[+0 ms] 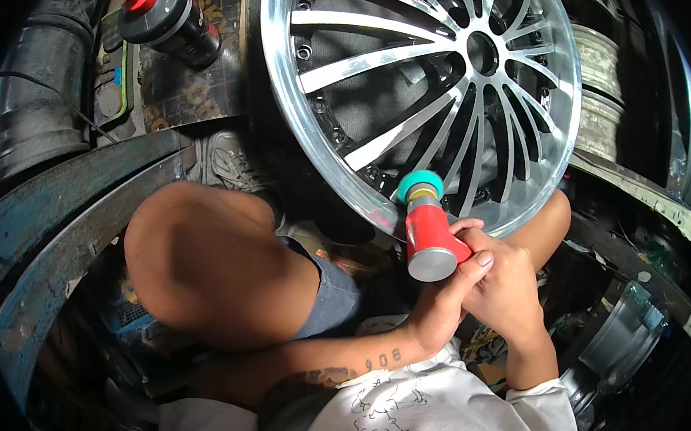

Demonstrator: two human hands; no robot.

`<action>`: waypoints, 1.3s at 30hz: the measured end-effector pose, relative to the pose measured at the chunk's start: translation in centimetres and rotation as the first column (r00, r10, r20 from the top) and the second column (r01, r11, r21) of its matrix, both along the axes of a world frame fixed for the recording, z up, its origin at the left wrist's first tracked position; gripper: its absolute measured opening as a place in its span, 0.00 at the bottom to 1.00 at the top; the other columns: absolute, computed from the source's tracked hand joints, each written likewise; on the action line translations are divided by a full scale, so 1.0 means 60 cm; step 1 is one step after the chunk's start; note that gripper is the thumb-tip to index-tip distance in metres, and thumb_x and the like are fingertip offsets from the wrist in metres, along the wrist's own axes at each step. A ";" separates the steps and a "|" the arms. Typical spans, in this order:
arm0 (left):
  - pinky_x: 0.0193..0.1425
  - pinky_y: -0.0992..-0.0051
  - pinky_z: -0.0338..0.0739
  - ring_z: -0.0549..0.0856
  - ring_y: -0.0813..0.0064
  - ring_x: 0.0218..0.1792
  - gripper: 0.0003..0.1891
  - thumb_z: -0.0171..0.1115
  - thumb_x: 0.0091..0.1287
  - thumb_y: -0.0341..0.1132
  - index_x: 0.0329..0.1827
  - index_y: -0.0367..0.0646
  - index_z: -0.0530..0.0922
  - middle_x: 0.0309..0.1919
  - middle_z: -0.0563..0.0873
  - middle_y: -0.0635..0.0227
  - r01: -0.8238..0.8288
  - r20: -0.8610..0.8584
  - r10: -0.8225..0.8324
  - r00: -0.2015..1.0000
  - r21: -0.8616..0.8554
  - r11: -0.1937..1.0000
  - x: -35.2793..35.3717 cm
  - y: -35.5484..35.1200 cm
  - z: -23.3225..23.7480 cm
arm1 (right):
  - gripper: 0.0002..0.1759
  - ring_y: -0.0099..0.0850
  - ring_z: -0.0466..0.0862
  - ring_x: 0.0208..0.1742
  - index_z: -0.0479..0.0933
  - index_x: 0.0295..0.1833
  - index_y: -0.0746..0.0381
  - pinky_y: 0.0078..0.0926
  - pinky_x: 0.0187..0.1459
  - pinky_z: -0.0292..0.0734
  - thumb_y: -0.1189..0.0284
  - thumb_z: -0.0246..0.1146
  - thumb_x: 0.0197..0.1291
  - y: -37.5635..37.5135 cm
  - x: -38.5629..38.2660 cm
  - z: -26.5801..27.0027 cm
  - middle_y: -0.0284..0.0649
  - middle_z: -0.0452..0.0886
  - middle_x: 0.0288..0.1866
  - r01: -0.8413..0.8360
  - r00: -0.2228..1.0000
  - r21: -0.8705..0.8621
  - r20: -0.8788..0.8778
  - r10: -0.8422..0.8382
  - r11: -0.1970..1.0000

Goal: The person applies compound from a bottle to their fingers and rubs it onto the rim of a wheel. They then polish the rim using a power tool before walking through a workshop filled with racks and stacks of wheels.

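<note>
Uppermost, a silver wheel (375, 25) spans the top middle. Below its edge, right of centre, the right hand (509, 287) and left hand (439, 310) clasp together, gripping the red power tool (431, 233). Its teal pad (421, 181) overlaps the wheel's lower rim; contact is unclear.

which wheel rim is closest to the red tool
The big rim with bright slim spokes, top centre; the red tool's teal pad is at its near edge. The dull rims stacked at right are farther off.
</note>
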State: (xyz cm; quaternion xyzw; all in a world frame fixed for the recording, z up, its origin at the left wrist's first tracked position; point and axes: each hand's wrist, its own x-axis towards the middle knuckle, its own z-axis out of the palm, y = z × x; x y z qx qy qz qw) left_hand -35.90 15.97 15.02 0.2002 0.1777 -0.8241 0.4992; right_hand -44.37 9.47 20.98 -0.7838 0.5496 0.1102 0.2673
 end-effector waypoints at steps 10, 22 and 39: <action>0.66 0.73 0.73 0.76 0.78 0.62 0.31 0.64 0.75 0.43 0.77 0.48 0.62 0.62 0.72 0.65 0.070 0.099 -0.065 0.993 -0.049 0.996 -0.005 0.003 -0.009 | 0.12 0.49 0.85 0.27 0.78 0.42 0.60 0.43 0.30 0.80 0.68 0.70 0.56 0.007 0.002 0.003 0.46 0.84 0.28 0.064 0.998 -0.036 0.019 -0.063 0.997; 0.67 0.74 0.73 0.76 0.78 0.64 0.31 0.63 0.75 0.40 0.77 0.47 0.60 0.62 0.73 0.65 -0.031 0.087 0.028 0.996 0.033 0.999 -0.004 0.001 -0.005 | 0.13 0.46 0.86 0.27 0.76 0.37 0.58 0.41 0.27 0.80 0.66 0.72 0.52 0.000 -0.009 -0.020 0.43 0.84 0.27 -0.022 0.999 -0.048 0.040 0.024 0.999; 0.72 0.68 0.73 0.76 0.69 0.70 0.32 0.59 0.75 0.35 0.79 0.48 0.57 0.70 0.72 0.54 0.037 -0.009 -0.037 0.999 0.033 0.999 -0.001 -0.007 -0.001 | 0.14 0.46 0.86 0.25 0.81 0.40 0.58 0.40 0.27 0.82 0.65 0.74 0.50 0.002 -0.030 -0.025 0.41 0.82 0.25 -0.039 0.997 -0.104 0.064 0.046 0.994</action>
